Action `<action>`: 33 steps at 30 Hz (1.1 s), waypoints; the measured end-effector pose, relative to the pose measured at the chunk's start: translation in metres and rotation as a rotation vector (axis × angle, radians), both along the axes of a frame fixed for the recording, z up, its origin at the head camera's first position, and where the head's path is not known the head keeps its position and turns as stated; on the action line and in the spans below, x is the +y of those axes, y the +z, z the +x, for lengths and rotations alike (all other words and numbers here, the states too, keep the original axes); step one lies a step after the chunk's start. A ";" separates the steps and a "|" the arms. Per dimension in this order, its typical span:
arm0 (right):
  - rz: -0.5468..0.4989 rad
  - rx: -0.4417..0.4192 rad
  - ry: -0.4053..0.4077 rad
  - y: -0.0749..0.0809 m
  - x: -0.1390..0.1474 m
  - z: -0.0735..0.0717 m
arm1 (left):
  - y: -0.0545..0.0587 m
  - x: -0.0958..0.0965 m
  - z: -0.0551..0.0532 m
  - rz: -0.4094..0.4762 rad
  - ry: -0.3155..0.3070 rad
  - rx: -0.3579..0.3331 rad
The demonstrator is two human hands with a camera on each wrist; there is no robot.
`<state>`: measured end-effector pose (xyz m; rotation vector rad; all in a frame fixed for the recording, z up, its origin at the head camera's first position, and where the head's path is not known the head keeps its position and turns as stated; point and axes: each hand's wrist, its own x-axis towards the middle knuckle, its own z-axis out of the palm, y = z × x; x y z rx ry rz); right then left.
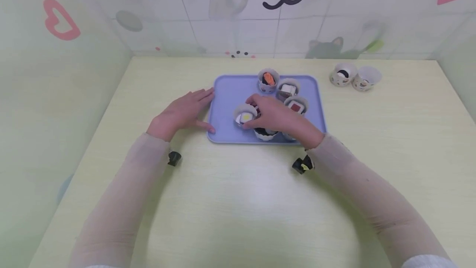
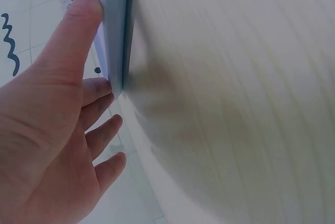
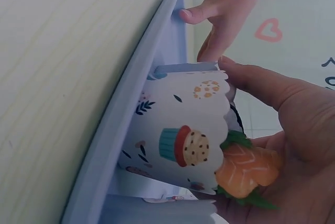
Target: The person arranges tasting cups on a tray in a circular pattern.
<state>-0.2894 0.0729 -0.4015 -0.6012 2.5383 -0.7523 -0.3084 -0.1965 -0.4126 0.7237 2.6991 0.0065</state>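
My right hand (image 1: 279, 115) reaches over a blue tray (image 1: 230, 88) and pinches the rim of a paper cup (image 1: 239, 122) between thumb and fingers. Inside that cup is a white sushi piece (image 1: 246, 117) with a yellow centre. Close beside it, partly under the hand, stands a printed paper cup (image 3: 178, 130) with a salmon-topped sushi (image 3: 246, 171) at its mouth. My left hand (image 1: 182, 113) rests against the tray's left edge, thumb at the near corner, fingers spread and fairly straight. In the left wrist view, the thumb (image 2: 73, 35) touches the tray's rim.
More sushi cups stand on the tray's right half, including one with an orange topping (image 1: 268, 79), one with a white piece (image 1: 288, 89) and one with a red centre (image 1: 296, 107). Two cups (image 1: 340, 78) stand on the table at the back right, by the wall.
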 end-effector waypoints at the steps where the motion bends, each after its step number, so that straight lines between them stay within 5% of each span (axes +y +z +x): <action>1: -0.005 0.000 -0.001 0.002 0.001 0.001 | 0.000 0.000 0.000 0.000 0.003 -0.001; 11: -0.139 0.008 -0.032 0.017 0.014 0.002 | 0.000 0.001 0.000 -0.005 0.007 -0.005; 33: -0.191 0.095 -0.167 0.034 0.058 -0.003 | 0.000 0.000 0.001 0.008 0.002 -0.001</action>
